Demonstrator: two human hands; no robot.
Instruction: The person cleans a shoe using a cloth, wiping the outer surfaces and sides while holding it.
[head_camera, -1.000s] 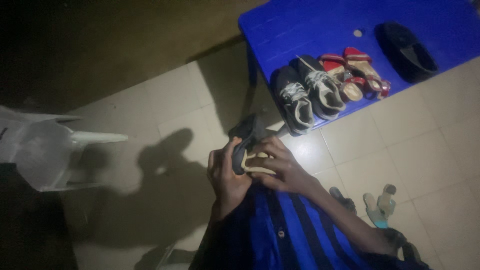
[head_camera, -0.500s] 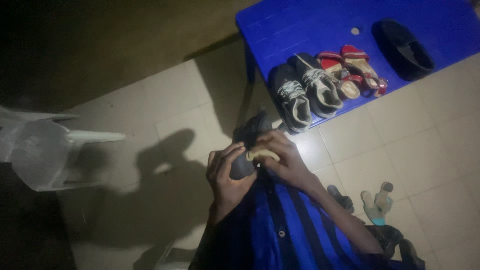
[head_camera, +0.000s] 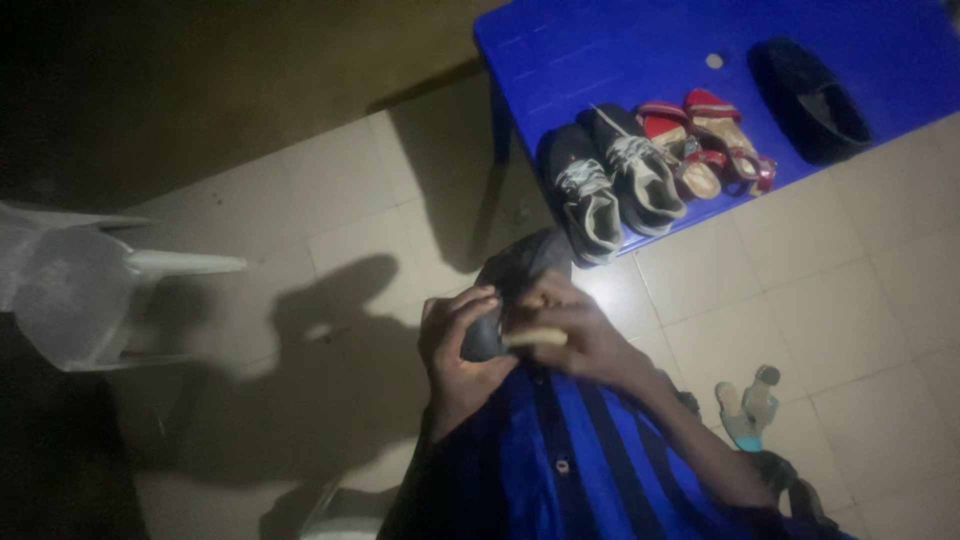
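Fingers of the left hand (head_camera: 455, 345) wrap a dark shoe (head_camera: 515, 285), held above the floor just off the blue table's (head_camera: 600, 50) front edge. Fingers of the right hand (head_camera: 575, 330) press a pale brush (head_camera: 535, 338) on it — sneakers (head_camera: 610, 185) and red sandals (head_camera: 705, 140) line that edge.

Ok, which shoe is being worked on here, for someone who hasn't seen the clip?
Start at the blue table top right, with shoes lined along its near edge. Just below its corner, above the striped shirt, the left hand and right hand grip a dark shoe, the only one off the table.
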